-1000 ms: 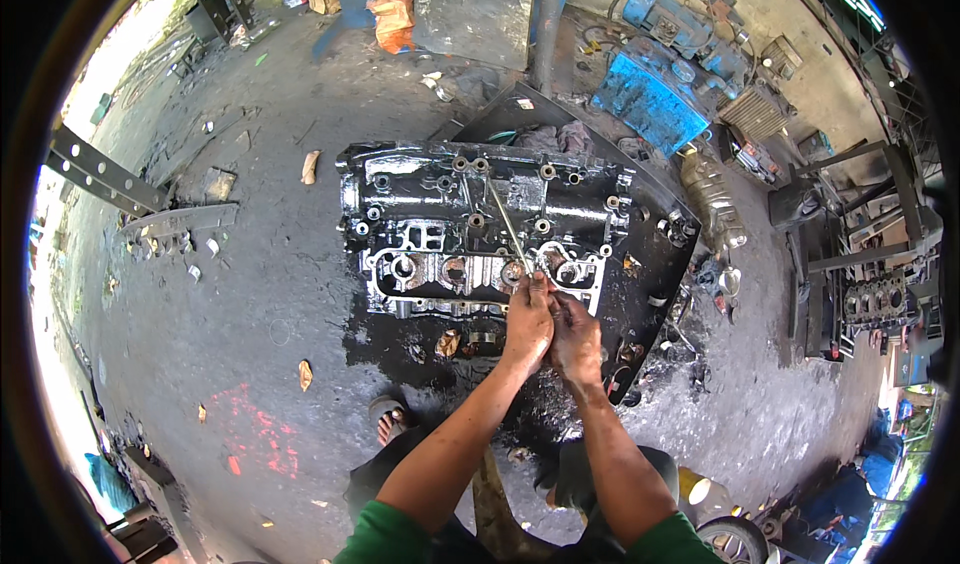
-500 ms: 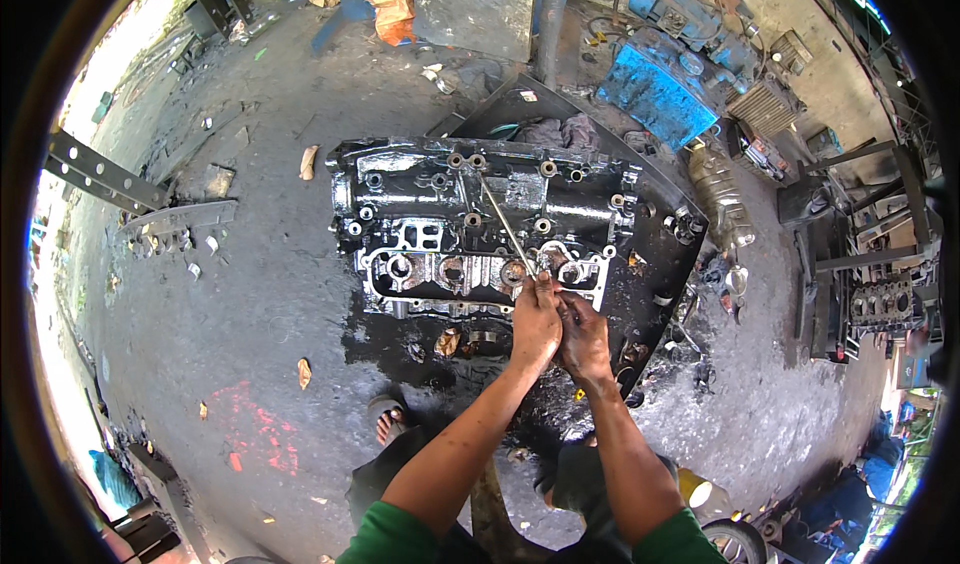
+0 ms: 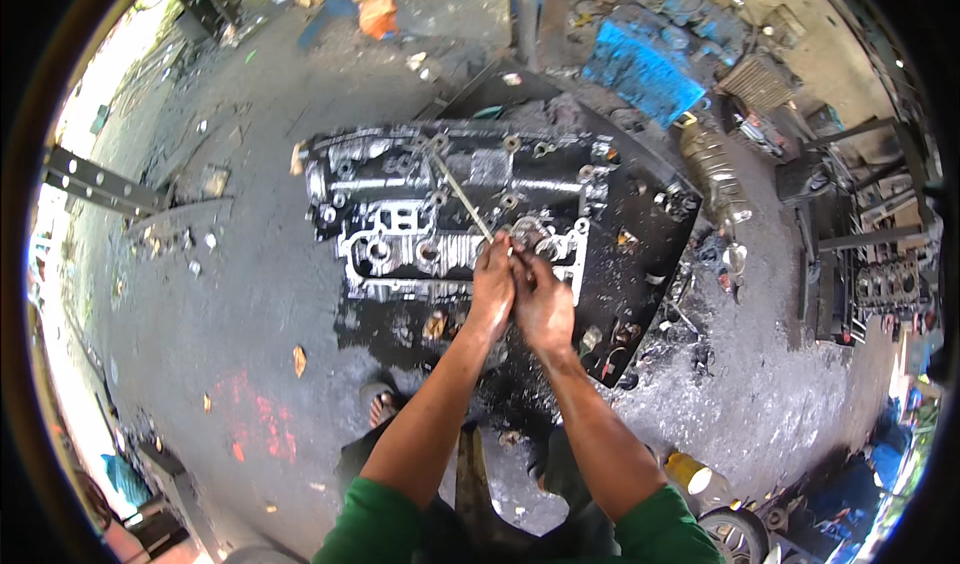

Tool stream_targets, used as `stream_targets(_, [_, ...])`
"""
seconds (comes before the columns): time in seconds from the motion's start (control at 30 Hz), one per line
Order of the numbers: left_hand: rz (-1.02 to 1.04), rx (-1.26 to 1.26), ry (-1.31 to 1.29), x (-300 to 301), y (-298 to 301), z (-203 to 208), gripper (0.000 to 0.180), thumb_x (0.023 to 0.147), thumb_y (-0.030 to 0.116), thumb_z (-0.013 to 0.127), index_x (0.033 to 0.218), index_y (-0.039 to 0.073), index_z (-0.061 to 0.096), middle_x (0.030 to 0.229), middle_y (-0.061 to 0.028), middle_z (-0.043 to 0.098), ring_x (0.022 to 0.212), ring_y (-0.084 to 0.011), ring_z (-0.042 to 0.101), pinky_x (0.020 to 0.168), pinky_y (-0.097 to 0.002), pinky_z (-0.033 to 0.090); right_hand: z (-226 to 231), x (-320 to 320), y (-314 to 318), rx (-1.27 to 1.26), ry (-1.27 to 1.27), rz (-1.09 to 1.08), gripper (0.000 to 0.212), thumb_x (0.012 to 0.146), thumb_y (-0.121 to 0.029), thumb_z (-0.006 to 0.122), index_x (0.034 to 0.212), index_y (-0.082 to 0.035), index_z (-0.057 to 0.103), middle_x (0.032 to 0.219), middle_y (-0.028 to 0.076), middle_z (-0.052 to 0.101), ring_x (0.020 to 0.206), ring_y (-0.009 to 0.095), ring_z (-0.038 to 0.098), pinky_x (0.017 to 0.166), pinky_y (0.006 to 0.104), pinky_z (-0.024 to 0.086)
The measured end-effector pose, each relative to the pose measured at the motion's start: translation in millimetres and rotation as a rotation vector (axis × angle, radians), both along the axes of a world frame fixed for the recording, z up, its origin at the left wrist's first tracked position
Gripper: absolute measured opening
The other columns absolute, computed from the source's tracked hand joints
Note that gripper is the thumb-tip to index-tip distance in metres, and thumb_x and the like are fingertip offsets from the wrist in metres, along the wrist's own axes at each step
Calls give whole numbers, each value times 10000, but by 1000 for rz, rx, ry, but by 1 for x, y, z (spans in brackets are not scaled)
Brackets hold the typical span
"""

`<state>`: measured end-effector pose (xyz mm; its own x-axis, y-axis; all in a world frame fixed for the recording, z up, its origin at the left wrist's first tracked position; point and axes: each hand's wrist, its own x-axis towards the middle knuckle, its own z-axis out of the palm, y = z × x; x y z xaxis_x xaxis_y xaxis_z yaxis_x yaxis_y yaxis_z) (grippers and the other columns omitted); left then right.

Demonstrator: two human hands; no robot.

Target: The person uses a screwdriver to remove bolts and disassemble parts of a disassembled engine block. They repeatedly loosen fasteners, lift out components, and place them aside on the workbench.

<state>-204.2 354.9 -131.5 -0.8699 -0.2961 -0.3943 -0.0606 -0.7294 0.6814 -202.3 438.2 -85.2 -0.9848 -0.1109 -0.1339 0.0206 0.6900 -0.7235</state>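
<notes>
A black, oily engine part like a cylinder head (image 3: pixel 480 169) lies crosswise before me, with bare metal round several openings along its near side. Across it slants a long thin metal rod (image 3: pixel 460 194), its far end by a round boss near the part's far edge. My left hand (image 3: pixel 492 282) is closed round the rod's near end. Pressed close beside it, my right hand (image 3: pixel 545 304) has curled fingers over the part's near right side. What those fingers grip is hidden.
Beneath the part is a dark metal plate (image 3: pixel 640 254) littered with small pieces. A blue machine (image 3: pixel 645 72) and plastic bottle (image 3: pixel 715 174) are at the far right. Another engine piece (image 3: pixel 888 284) sits at the right. My sandalled foot (image 3: pixel 380 404) is nearby.
The whole view has shifted, so the engine part and both hands appear farther left and higher. The rod still slants across the part from my left hand.
</notes>
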Motion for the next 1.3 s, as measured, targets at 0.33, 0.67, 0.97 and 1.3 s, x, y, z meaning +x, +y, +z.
stream_targets(0.33, [-95, -37, -81, 14, 0, 8, 332, 999, 403, 542, 955, 77, 583, 760, -16, 579, 648, -110, 543, 587, -263, 452, 19, 18, 0, 29, -23, -42, 280, 962, -283, 582, 1148, -87, 654, 926, 225, 692, 848, 370, 699, 722, 416, 529])
stream_targets(0.67, [-114, -281, -157, 19, -11, 26, 412, 1041, 379, 451, 939, 0, 576, 714, -20, 537, 637, -93, 477, 582, -259, 404, 27, 25, -12, -113, -110, -74, 289, 982, -235, 553, 1166, -28, 633, 1027, 230, 686, 950, 378, 680, 801, 408, 514])
stream_targets(0.97, [-59, -223, -118, 4, -9, 12, 356, 1032, 392, 472, 958, 50, 540, 722, 8, 508, 623, -62, 453, 561, -235, 377, 1, 0, -12, -150, -258, -40, 298, 976, -232, 573, 1193, -32, 613, 1020, 205, 692, 898, 315, 692, 798, 381, 512])
stream_targets(1.3, [-108, -242, -169, 14, 1, 32, 448, 1014, 436, 497, 962, -2, 580, 774, -35, 574, 705, -102, 525, 624, -268, 440, 39, 11, 1, -141, -172, 12, 323, 991, -251, 527, 1228, -45, 603, 1102, 205, 680, 1021, 312, 677, 870, 379, 503])
